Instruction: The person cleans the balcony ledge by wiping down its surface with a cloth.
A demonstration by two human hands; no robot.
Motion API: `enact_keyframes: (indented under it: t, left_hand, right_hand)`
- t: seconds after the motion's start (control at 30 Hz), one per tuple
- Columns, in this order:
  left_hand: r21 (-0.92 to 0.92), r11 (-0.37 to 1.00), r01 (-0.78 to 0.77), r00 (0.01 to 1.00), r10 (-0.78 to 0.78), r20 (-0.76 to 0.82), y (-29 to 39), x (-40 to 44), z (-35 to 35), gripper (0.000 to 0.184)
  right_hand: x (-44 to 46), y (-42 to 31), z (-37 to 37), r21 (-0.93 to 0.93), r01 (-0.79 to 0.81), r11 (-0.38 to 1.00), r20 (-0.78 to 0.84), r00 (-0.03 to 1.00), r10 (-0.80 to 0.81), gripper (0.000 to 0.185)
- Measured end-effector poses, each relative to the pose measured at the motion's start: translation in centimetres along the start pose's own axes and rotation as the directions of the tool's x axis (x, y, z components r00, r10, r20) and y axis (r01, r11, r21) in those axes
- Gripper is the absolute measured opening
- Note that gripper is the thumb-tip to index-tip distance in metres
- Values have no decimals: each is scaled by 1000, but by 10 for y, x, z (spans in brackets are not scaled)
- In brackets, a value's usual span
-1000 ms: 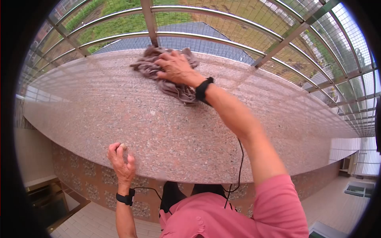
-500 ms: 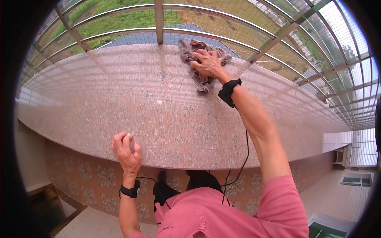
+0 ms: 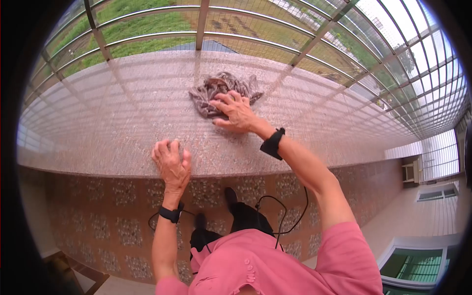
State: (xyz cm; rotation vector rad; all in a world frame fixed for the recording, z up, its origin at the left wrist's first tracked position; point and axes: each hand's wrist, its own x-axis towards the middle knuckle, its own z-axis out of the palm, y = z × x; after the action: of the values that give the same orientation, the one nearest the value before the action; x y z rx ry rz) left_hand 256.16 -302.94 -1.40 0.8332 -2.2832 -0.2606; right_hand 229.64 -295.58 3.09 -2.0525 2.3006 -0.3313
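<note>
A crumpled grey-brown cleaning rag (image 3: 211, 93) lies bunched on the speckled pink granite ledge (image 3: 132, 118). My right hand (image 3: 237, 113) is over its near side, fingers bent and pressed into the cloth, thumb toward the left. The fingertips are partly lost in the folds. Near the front edge of the ledge, my left hand (image 3: 172, 164) rests on the stone with its fingers curled a little and the thumb apart; nothing shows in it. Each wrist wears a black band.
Metal railings with wire mesh (image 3: 201, 24) run along the far side of the ledge. Below it is a floor with pebble-patterned tiles (image 3: 125, 191). A black cable (image 3: 282, 211) hangs beside my body. At the right are a window (image 3: 418, 263) and a small wooden stand (image 3: 412, 172).
My right hand has drawn the rag back from the railing, toward me and to the left. My left hand has shifted slightly right, and the view has tilted and moved back.
</note>
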Motion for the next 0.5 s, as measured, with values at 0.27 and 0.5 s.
enact_keyframes:
  t: [0.27,0.5]
  left_hand:
    - [-15,999,-35,999,35,-13,-1,0,0,32]
    - [-11,1000,-21,1000,21,-12,-2,0,3,31]
  right_hand:
    - [-100,-82,1,-14,88,996,-153,984,-89,64]
    - [-159,-111,6,3,39,999,-270,962,-37,69]
